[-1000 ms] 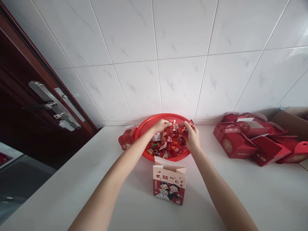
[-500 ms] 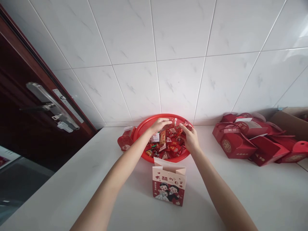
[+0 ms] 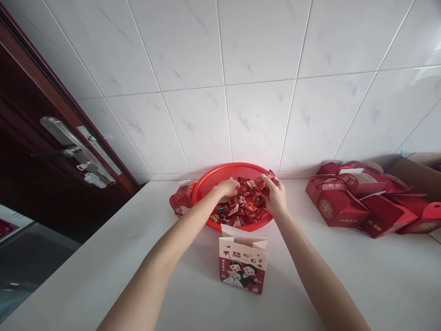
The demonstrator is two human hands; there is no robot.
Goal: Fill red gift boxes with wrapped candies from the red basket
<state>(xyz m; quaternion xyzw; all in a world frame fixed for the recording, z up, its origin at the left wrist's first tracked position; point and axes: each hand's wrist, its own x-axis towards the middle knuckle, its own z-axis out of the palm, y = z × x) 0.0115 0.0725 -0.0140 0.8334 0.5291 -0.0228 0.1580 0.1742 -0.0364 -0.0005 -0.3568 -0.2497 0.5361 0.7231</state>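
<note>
A red plastic basket [image 3: 210, 178] full of wrapped candies [image 3: 246, 206] stands against the tiled wall. My left hand [image 3: 227, 187] is inside it, over the candies at the left of the pile, with curled fingers; whatever they grip is hidden. At the basket's right side, my right hand [image 3: 276, 198] is closed on a red-wrapped candy [image 3: 273, 176] that sticks up past the thumb. In front of the basket stands an upright paper gift box [image 3: 243, 266], its top open, printed with a cartoon couple.
One small red box [image 3: 181, 198] sits left of the basket. Several red gift boxes [image 3: 344, 207] are heaped on the right, beside a brown cardboard box [image 3: 418, 177]. A dark door with a metal handle [image 3: 65, 149] is at the left, past the white counter [image 3: 138, 248].
My left hand has moved down and slightly left into the candies. A red-wrapped candy now shows above my right thumb, while that hand stays near the basket's right rim.
</note>
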